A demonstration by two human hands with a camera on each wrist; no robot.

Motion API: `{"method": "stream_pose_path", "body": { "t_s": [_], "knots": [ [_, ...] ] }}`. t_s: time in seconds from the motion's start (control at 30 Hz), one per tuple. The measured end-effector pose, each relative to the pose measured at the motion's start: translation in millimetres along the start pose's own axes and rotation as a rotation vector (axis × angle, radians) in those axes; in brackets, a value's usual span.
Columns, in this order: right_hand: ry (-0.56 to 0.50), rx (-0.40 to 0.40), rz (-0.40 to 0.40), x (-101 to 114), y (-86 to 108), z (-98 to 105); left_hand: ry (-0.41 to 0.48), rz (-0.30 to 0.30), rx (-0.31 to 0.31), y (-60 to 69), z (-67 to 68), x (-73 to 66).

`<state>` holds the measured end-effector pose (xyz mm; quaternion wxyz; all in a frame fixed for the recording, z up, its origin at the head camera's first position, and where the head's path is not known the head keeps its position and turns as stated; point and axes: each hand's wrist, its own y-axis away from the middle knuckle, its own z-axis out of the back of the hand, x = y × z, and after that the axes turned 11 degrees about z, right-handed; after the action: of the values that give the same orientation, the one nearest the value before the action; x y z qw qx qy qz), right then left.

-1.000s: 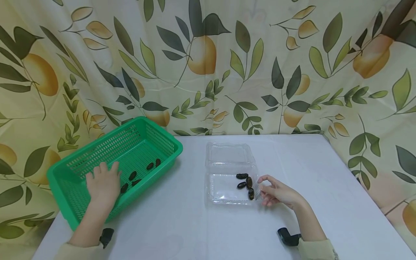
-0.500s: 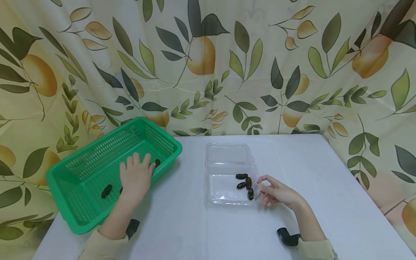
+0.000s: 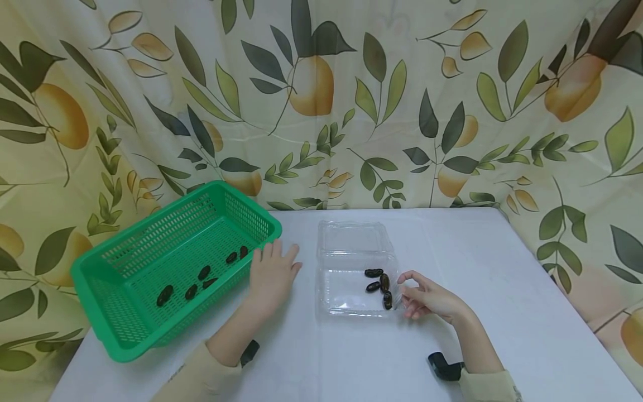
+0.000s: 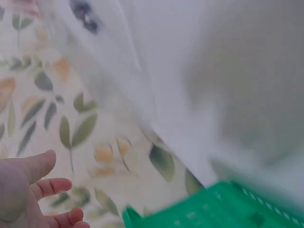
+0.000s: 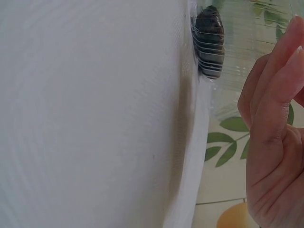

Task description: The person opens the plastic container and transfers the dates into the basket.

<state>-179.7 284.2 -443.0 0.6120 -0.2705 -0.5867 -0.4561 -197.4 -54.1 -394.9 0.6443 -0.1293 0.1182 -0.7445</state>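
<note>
My left hand (image 3: pixel 273 272) is beside the right side of the green basket (image 3: pixel 261 218), palm down with fingers extended. In the left wrist view, nothing shows between the thumb and fingers of the left hand (image 4: pixel 35 194). Several dark brown, date-like pieces (image 3: pixel 164 296) lie in the basket. An open clear plastic container (image 3: pixel 346 290) holds several more dark pieces (image 3: pixel 374 273) toward its right side. My right hand (image 3: pixel 432 298) pinches the container's right edge with curved index finger and thumb; the right wrist view cuts off part of the right hand (image 5: pixel 278 137).
A white cloth (image 3: pixel 301 363) covers the table. Behind it hangs a curtain (image 3: pixel 321 139) printed with leaves and fruit. The container's lid (image 3: pixel 351 237) lies folded back, toward the curtain. Black devices (image 3: pixel 444 368) are worn at both wrists.
My left hand has moved right, from inside the basket to beyond its right side, uncovering the dark pieces there. My right hand and the container have stayed in place.
</note>
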Motion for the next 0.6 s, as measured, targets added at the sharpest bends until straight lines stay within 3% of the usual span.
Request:
{"method": "stream_pose_path", "body": {
  "t_s": [0.07, 0.2, 0.6],
  "knots": [
    [0.002, -0.001, 0.000, 0, -0.2, 0, 0.011, -0.025, 0.070, 0.3, -0.3, -11.5],
    [0.011, -0.007, -0.006, 0, -0.3, 0, 0.030, -0.071, 0.149, 0.1, -4.9, -31.8],
    [0.003, -0.005, -0.001, 1, 0.1, 0, 0.025, -0.224, 0.138, 1.3, -24.9, -77.3]
  ]
}}
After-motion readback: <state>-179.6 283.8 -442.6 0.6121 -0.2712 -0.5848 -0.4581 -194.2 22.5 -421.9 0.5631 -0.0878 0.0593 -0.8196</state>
